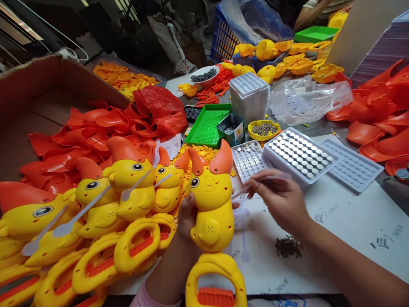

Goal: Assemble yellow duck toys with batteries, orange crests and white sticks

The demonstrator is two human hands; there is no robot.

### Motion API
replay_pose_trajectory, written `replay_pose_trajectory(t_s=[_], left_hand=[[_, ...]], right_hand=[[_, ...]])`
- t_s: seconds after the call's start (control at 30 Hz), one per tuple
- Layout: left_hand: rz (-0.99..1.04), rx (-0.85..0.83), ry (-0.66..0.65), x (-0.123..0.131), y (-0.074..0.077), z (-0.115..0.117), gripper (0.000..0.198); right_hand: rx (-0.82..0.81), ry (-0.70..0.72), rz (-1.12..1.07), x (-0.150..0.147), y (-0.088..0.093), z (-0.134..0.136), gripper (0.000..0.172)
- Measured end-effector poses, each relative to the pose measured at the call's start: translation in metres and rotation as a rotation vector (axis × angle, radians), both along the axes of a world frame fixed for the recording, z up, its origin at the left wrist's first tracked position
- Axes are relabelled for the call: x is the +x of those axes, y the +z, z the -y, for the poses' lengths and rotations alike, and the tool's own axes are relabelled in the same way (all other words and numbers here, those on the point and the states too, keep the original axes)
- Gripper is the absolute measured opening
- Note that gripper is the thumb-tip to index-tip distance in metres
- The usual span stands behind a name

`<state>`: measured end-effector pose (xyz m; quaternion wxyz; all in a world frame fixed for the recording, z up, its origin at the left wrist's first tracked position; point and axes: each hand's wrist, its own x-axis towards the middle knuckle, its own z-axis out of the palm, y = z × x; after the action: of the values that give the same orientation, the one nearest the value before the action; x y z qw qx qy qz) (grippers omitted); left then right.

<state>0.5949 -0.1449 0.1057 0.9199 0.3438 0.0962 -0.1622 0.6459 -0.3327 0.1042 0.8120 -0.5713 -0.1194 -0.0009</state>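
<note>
My left hand [188, 215] is wrapped around a yellow plastic toy animal [212, 209] with orange horns and a ring handle. The toy stands upright, its square battery compartment outline facing me. Close to its right side, my right hand [284, 200] pinches a thin translucent plastic strip [242, 192]. One end of that strip reaches the toy's edge; whether it goes inside, I cannot tell. Several similar yellow toys [136, 187] lie in a row on the left, with pale round-ended plastic strips [68, 228] across them.
A white tray of round silver cells [300, 153] stands behind my right hand, beside a partly filled tray [249, 160]. Small screws [288, 246] lie on the white sheet. Further back are a green basket [209, 123], a yellow dish of screws [263, 129] and red-orange parts [96, 123].
</note>
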Motion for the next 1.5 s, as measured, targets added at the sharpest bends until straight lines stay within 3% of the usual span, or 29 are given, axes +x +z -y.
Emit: replay_pose_trajectory(t_s=[0.1,0.23,0.37,0.67,0.87,1.03,1.17,1.3,1.5], left_hand=[[-0.106,0.036,0.062,0.005,0.005,0.003,0.055],[-0.201,0.169,0.152,0.007,0.010,0.010,0.057],[-0.141,0.290,0.153,0.001,0.008,0.014,0.064],[-0.060,0.320,0.094,-0.001,0.010,0.023,0.068],[-0.028,0.313,0.047,-0.003,0.007,0.025,0.068],[-0.030,0.327,0.123,-0.005,0.009,0.029,0.069],[0.008,0.255,0.073,-0.004,0.011,0.029,0.056],[-0.001,0.248,0.046,-0.004,0.015,0.028,0.056],[0.036,0.316,0.061,-0.003,0.020,0.025,0.049]], right_hand=[[0.077,-0.148,0.080,0.003,0.008,0.007,0.013],[0.060,-0.155,0.158,-0.001,0.013,0.006,0.016],[0.032,-0.184,0.211,-0.006,0.010,0.003,0.015],[-0.365,-0.138,0.638,-0.007,0.006,0.009,0.026],[-0.405,-0.135,0.625,-0.008,0.001,0.003,0.023],[-0.356,-0.071,0.687,-0.006,0.000,0.004,0.028],[-0.279,0.022,0.570,-0.005,-0.001,0.008,0.025],[-0.262,0.058,0.453,-0.004,-0.002,0.012,0.018],[-0.139,0.317,0.287,0.008,0.004,0.020,0.014]])
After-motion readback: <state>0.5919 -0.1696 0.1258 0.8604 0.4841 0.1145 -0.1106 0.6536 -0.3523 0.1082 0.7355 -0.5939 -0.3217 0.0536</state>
